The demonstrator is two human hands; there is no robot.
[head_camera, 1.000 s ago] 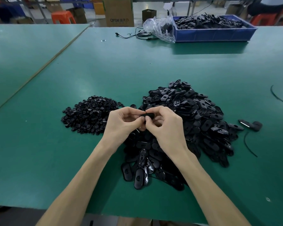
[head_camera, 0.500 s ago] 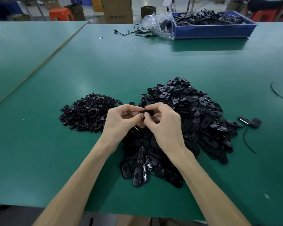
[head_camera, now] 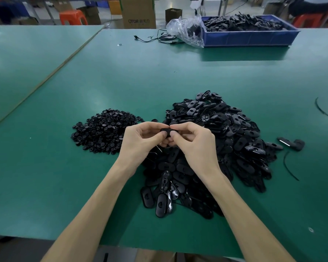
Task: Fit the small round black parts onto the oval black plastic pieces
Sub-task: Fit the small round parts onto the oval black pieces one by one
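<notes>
Nearest us, at 6 o'clock, the tail of the oval-piece pile point(head_camera: 225, 140) runs almost to the table point(head_camera: 45, 186) edge, so fresh blanks are w/in easy reach. Just beyond it we hold both hands together: left hand point(head_camera: 140, 142) & right hand point(head_camera: 195, 146) each pinch one end of a single oval piece point(head_camera: 167, 131), thumbs toward us, fingers curled over the far side. That's prob. to brace it while a round part gets pressed in. Whether one is already seated we can't tell; the fingers hide it.

The round-parts pile point(head_camera: 104, 133) sits at 9 o'clock of the hands, just beside the left one, w/ a strip of bare mat between it & the ovals. So the 2 stocks don't mix & the reach is short.

At 3 o'clock, past the ovals, some black strips point(head_camera: 289, 165) & an odd part point(head_camera: 292, 143) lie loose, not in the way. Nothing blocks the work.

Far off at 1 o'clock there's a blue bin point(head_camera: 250, 37) full of more black pieces, w/ a clear bag point(head_camera: 186, 33) against its left end. A thin cable point(head_camera: 159, 37) lies at 12.
</notes>
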